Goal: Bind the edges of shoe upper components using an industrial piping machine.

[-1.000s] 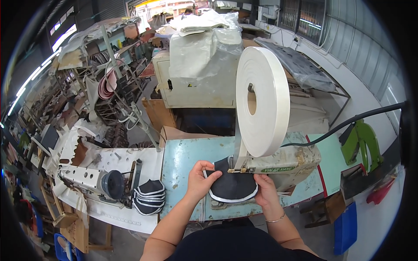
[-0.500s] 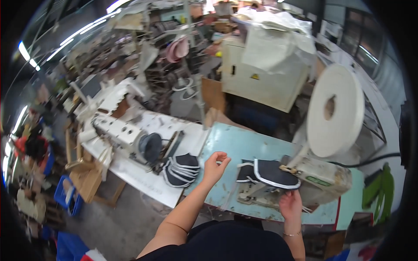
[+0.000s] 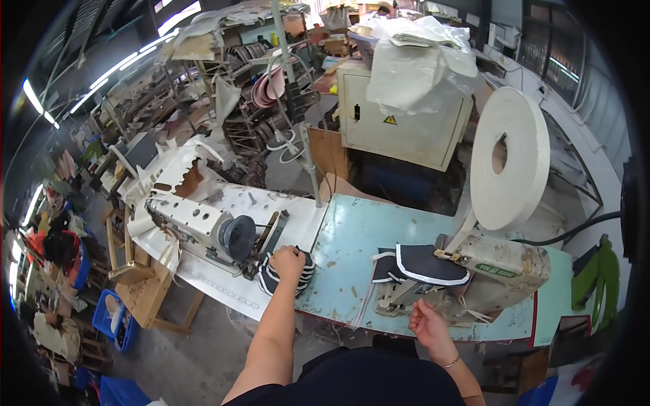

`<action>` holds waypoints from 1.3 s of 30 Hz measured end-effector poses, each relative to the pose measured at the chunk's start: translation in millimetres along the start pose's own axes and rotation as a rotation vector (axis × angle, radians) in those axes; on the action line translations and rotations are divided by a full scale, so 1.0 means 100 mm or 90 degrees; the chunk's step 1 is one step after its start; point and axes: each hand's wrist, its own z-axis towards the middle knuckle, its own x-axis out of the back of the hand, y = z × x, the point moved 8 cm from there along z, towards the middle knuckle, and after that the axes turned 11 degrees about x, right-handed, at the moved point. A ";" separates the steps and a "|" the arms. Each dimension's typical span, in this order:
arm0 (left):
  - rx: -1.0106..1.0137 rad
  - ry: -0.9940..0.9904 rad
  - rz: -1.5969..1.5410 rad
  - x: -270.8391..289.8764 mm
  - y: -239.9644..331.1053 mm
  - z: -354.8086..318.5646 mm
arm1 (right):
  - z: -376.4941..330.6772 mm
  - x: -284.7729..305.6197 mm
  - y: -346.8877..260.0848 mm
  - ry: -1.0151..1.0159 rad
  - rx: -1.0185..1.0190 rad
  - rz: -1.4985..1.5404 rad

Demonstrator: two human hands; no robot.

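My left hand [image 3: 288,262] is closed over the far edge of a stack of black curved pieces with white edging [image 3: 305,277], at the seam of the white and turquoise tabletops; its fingertips are partly hidden. My right hand [image 3: 431,328] hovers at the near side of the sewing machine [image 3: 508,274], fingers curled together; anything in them is too small to make out. Under the machine's head lies another black piece with white edging [image 3: 433,265]. Beside it sits a smaller black piece [image 3: 386,267], with a white strip hanging off the table's near side.
A large white tape roll [image 3: 511,159] stands above the machine. On the white table to the left is a second sewing machine [image 3: 196,220] with a dark round wheel. A beige metal cabinet [image 3: 406,132] stands behind. Blue baskets [image 3: 112,314] and a wooden stool [image 3: 145,291] are on the left.
My left hand has moved left and down onto the stack. My right hand has drawn back from the black piece's edge, leftward and nearer to me. The piece stays under the machine's head.
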 end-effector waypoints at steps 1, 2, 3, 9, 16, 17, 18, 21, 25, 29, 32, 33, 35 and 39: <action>-0.033 0.044 -0.028 0.04 0.01 -0.03 | -0.02 -0.02 0.02 -0.009 -0.002 -0.017; -0.070 0.088 -0.074 0.15 0.09 -0.09 | -0.04 -0.02 0.05 -0.016 -0.002 -0.033; -0.128 0.133 -0.113 0.25 0.18 -0.16 | -0.04 0.00 0.09 -0.013 -0.007 -0.050; -0.326 0.161 -0.405 0.94 0.83 -0.68 | 0.07 -0.26 0.31 -0.136 0.049 -0.288; -0.312 -0.091 -0.136 -0.27 0.71 -1.37 | 0.82 -0.38 0.92 -0.145 -0.049 -0.582; -0.265 -0.133 -0.187 -0.40 0.57 -1.39 | 0.81 -0.39 0.97 -0.186 -0.056 -0.570; -0.216 -0.173 -0.239 -0.49 0.46 -1.39 | 0.78 -0.37 1.03 -0.228 -0.063 -0.559; -0.252 -0.190 -0.323 -0.37 0.54 -1.40 | 0.80 0.10 1.16 -0.131 0.019 -0.581; 0.053 -0.367 -0.476 -0.20 0.55 -1.30 | 0.71 0.13 1.04 -0.095 0.058 -0.552; 0.288 -0.523 -0.889 -0.45 0.42 -1.34 | 0.65 -0.28 0.92 -0.080 -0.001 -0.459; 0.380 -0.645 -0.998 -0.46 0.52 -1.40 | 0.72 -0.32 0.92 -0.099 -0.032 -0.306; 0.444 -0.656 -1.022 -0.64 0.39 -1.41 | 0.71 -0.35 0.95 -0.112 -0.055 -0.235; 0.475 -0.639 -1.020 -0.78 0.29 -1.45 | 0.72 -0.30 0.95 -0.066 -0.023 -0.220; 0.584 -0.615 -0.978 -1.35 -0.15 -1.67 | 0.50 -0.57 0.69 -0.143 0.347 -0.454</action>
